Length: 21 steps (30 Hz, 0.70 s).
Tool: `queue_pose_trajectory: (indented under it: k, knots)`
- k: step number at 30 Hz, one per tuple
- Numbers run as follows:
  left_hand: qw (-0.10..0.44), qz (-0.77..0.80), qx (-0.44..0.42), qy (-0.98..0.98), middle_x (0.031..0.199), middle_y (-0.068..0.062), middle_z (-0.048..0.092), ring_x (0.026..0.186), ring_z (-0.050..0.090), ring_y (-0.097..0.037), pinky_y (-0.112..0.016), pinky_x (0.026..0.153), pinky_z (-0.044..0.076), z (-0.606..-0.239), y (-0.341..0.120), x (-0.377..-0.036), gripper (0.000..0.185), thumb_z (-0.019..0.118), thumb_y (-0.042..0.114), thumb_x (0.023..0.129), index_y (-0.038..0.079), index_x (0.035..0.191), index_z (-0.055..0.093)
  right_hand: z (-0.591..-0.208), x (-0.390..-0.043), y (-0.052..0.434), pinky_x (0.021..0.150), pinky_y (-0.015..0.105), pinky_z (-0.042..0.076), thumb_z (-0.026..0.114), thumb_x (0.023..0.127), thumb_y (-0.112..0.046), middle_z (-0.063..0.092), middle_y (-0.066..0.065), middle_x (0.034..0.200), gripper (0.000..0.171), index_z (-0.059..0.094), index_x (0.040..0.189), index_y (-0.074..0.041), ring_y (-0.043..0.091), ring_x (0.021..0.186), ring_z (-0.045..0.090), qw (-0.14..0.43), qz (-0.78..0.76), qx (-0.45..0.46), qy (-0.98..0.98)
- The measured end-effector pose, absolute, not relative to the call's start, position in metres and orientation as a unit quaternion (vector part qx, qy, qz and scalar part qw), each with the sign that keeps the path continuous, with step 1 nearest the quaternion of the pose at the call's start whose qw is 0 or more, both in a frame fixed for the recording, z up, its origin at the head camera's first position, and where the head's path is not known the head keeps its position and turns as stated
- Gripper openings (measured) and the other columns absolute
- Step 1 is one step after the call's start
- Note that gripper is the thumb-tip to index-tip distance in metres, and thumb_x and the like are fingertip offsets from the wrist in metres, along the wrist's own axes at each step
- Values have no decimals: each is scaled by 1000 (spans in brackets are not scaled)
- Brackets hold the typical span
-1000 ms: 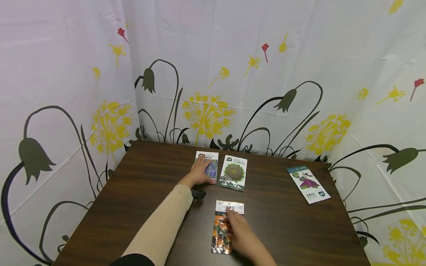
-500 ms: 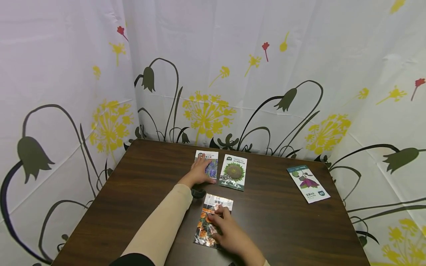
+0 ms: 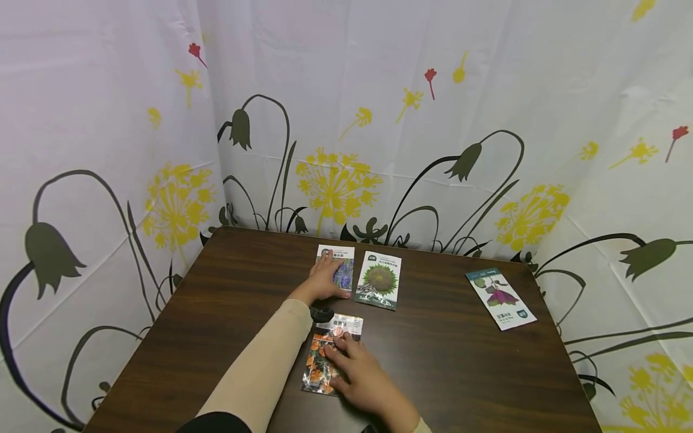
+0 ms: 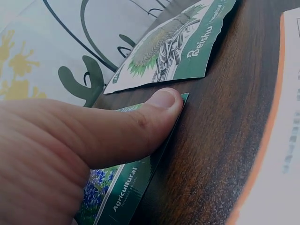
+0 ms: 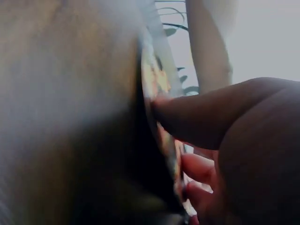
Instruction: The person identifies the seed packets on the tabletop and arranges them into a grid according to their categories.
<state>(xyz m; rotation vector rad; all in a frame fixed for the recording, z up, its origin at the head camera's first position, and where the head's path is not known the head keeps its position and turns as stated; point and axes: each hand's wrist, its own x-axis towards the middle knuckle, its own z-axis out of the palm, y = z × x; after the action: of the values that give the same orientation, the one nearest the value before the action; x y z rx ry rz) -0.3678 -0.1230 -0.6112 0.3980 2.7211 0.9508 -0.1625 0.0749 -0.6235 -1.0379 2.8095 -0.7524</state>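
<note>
Left hand (image 3: 325, 279), fingers flat, pins the lavender packet (image 3: 343, 272) at frame centre beside the sunflower packet (image 3: 379, 280). Below, right hand (image 3: 361, 374) presses straight fingers on the orange packet (image 3: 325, 358), steadying it on the table (image 3: 216, 313).

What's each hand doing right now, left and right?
Left hand: open, fingers flat on the blue-flower seed packet.
Right hand: open, fingers pressing the orange-flower seed packet on the table.
</note>
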Motion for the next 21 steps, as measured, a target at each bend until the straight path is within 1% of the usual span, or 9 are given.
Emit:
queue_pose_trajectory:
  k: [4,7,9,11,17,19,21]
  knots:
    - [115,327,138,928,183,-26,4,171,-3,-45,-67,136,5,-613,-124,-369,111,98,35,81,9,171,37,-623,-161,71,127,68,36,80,99,-33,47,11,172,69,55,161,-16,39,161,41,46,-242,-332,911]
    - [114,323,140,929,183,-25,3,171,-4,-44,-67,136,6,-614,-124,-370,112,98,37,81,10,171,36,-622,-162,71,129,67,33,81,98,-30,44,13,174,67,56,158,-13,38,163,39,56,-258,-327,907]
    - [113,320,140,930,183,-25,3,171,-3,-45,-67,136,7,-613,-124,-370,112,98,37,81,11,171,36,-622,-162,72,129,67,32,81,97,-28,44,15,174,67,56,157,-10,40,163,38,54,-270,-332,902]
    - [111,322,140,930,182,-25,4,171,-3,-45,-68,136,8,-612,-124,-369,112,98,38,81,11,171,37,-624,-163,73,129,66,32,82,97,-27,42,15,174,67,56,157,-9,40,163,37,54,-275,-336,899]
    - [113,321,141,930,183,-25,5,171,-3,-44,-67,136,7,-613,-125,-369,112,98,39,81,11,171,37,-627,-166,76,131,65,29,82,98,-28,41,11,176,63,59,155,-13,34,165,37,71,-289,-347,890]
    - [115,318,141,930,183,-25,4,171,-4,-43,-67,136,6,-614,-125,-370,112,97,40,82,11,172,36,-629,-167,78,130,66,30,82,98,-28,41,11,175,64,59,156,-15,36,164,38,67,-296,-351,886]
    - [115,319,142,930,183,-25,4,171,-4,-44,-67,136,6,-614,-125,-370,113,97,39,82,11,172,36,-631,-168,79,127,64,37,83,97,-28,43,13,172,66,59,157,-16,37,159,44,57,-303,-355,882]
